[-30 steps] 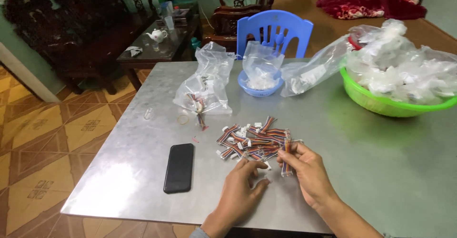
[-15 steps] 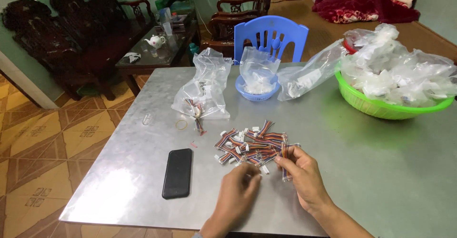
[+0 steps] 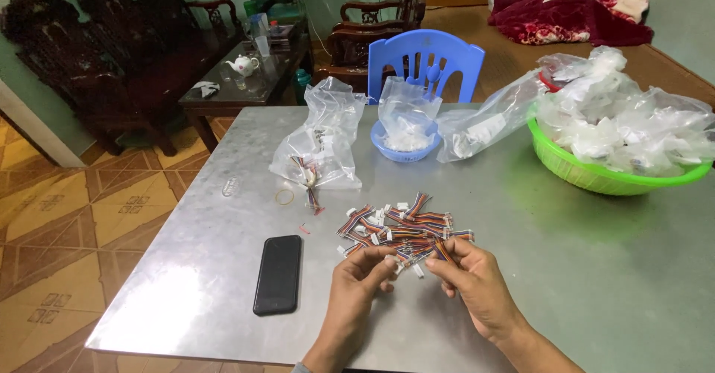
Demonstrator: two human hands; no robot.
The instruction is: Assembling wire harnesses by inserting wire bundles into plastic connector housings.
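Note:
A pile of short multicoloured wire harnesses with white connectors (image 3: 398,228) lies on the grey metal table (image 3: 581,261). My left hand (image 3: 357,276) and my right hand (image 3: 469,280) meet just in front of the pile. Between their fingertips they pinch one wire harness (image 3: 417,257), the right hand gripping its coloured wires and the left its white end.
A black phone (image 3: 278,274) lies left of my hands. Behind the pile are a clear bag of wires (image 3: 316,149), a blue bowl with a bag (image 3: 406,131), a rubber band (image 3: 284,196) and a green basket of plastic bags (image 3: 618,149). A blue chair (image 3: 426,64) stands beyond the table.
The view has shifted slightly. My hands have drawn closer together in front of the pile, both still working the wire harness.

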